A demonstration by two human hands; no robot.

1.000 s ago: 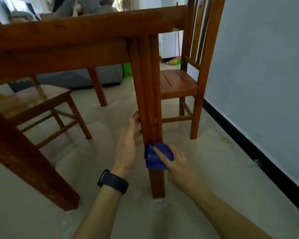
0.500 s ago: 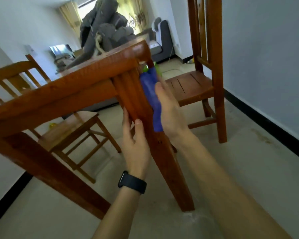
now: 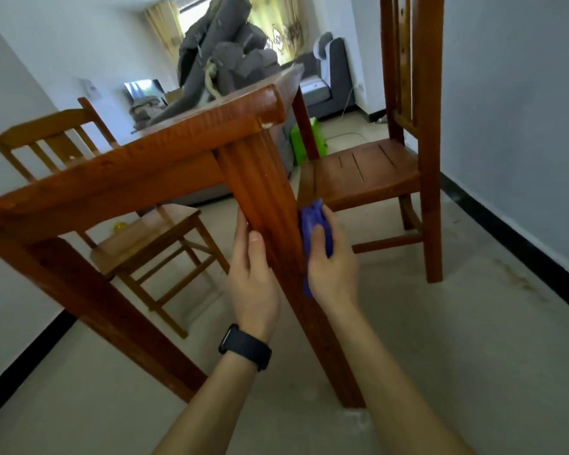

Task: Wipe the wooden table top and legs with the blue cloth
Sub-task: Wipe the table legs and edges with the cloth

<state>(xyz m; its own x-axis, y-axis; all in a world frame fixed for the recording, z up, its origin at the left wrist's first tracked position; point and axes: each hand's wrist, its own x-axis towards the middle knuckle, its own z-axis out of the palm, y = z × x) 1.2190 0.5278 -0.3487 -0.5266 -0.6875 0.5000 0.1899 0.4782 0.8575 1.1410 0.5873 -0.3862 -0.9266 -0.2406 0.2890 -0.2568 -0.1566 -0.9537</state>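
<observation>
The reddish wooden table (image 3: pixel 151 165) fills the left and middle, seen from low down. Its near corner leg (image 3: pixel 276 224) runs down to the floor between my hands. The blue cloth (image 3: pixel 312 224) lies against the leg's right face, about halfway up. My right hand (image 3: pixel 332 261) presses the cloth flat onto the leg, and most of the cloth is hidden under the palm. My left hand (image 3: pixel 252 274), with a black watch at the wrist, holds the leg's left side, thumb on the front face.
A wooden chair (image 3: pixel 408 165) stands right of the leg, against the grey wall (image 3: pixel 523 126). Another chair (image 3: pixel 138 238) sits under the table on the left. A second table leg (image 3: pixel 105 310) slants at lower left. Grey clothing (image 3: pixel 224 60) is piled on the table top.
The cloth and my right hand rose from low on the leg to near the table top, then came back down to mid-leg. My left hand stayed on the leg.
</observation>
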